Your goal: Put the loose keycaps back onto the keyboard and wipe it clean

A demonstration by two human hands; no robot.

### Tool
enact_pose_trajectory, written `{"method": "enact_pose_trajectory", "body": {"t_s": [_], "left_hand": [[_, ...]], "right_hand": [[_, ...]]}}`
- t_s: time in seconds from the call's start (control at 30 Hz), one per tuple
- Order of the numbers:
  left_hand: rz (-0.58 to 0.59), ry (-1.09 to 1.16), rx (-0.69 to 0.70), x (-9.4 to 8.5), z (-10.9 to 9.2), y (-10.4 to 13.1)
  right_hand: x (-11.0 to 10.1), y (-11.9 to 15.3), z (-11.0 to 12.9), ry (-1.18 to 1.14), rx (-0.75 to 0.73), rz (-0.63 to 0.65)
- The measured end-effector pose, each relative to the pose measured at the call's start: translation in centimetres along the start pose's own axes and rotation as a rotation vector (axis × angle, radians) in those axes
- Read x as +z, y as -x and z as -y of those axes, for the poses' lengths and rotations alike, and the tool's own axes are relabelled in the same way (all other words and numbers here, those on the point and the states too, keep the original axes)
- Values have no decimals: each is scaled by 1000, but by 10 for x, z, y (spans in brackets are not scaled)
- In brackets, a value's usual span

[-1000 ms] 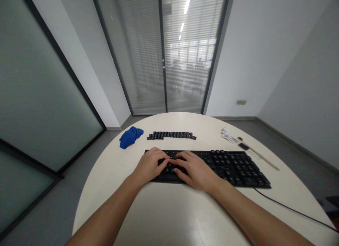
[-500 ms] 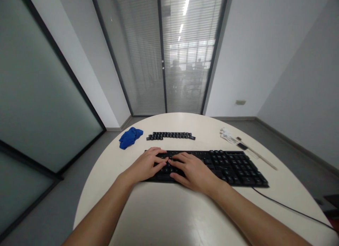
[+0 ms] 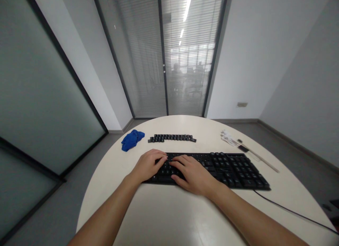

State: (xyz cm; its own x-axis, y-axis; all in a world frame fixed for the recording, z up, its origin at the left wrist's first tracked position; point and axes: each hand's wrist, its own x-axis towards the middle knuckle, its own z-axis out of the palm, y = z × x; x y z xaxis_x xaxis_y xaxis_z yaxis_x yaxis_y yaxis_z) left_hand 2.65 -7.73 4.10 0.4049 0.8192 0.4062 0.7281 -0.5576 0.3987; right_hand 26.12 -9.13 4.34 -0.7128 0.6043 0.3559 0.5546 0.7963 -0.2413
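Observation:
A black keyboard (image 3: pixel 238 172) lies across the table in front of me, some of its left part covered by my hands. At its left end, my left hand (image 3: pixel 148 165) has its thumb and fingers drawn together in a pinch just over the keys. Whatever may be between those fingertips is too small to make out. My right hand (image 3: pixel 194 173) rests on the middle of the keyboard, fingers spread and thumb apart, holding nothing. Beyond the keyboard, loose black keycaps (image 3: pixel 174 137) are laid out in rows.
A crumpled blue cloth (image 3: pixel 132 139) lies at the table's left side. On the right are a white bundle (image 3: pixel 227 137), a small black-headed brush (image 3: pixel 243 148) and a thin wooden stick (image 3: pixel 265 163). The keyboard's cable (image 3: pixel 291 212) runs off the right edge of the round table (image 3: pixel 164 214).
My left hand's fingers, spread over the keys before, have drawn in towards the thumb. The right hand stays nearly in place. The whole view has shifted slightly.

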Motion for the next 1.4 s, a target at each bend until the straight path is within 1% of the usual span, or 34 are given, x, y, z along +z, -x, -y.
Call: {"method": "enact_pose_trajectory", "body": {"t_s": [0.17,0.2,0.27,0.33,0.47,0.53,0.73,0.9,1.03,1.13,1.2,1.27,1.33,1.4], "left_hand": [[-155,-136,-120,0,16,-12],[-163,-168,-147,1,19,-17],[-144,-242,-170,2,26,-28],[-105,-324,-145,4,32,-40],[33,-479,-90,7,42,-63],[62,-511,-81,10,45,-71],[112,-524,-77,18,46,-82],[142,-499,-51,19,42,-86],[129,-451,-33,17,27,-81],[63,-389,-40,15,11,-68],[-27,-226,-56,13,2,-55],[-82,-89,-82,11,-4,-41],[-102,30,-114,9,-7,-27],[-85,136,-138,6,-8,-16]], "right_hand": [[0,0,0,18,-6,1],[0,0,0,22,-10,3],[0,0,1,27,-13,8],[-1,0,1,30,-9,11],[-2,1,1,40,-5,7],[-2,1,1,42,-6,6],[-1,1,1,35,-9,-3],[1,2,0,23,-9,-8],[1,1,0,29,-9,-4],[0,0,0,35,-5,1],[-1,0,0,36,4,4],[-2,0,0,38,18,7],[-2,1,-1,38,27,10],[-3,1,-1,33,32,11]]}}
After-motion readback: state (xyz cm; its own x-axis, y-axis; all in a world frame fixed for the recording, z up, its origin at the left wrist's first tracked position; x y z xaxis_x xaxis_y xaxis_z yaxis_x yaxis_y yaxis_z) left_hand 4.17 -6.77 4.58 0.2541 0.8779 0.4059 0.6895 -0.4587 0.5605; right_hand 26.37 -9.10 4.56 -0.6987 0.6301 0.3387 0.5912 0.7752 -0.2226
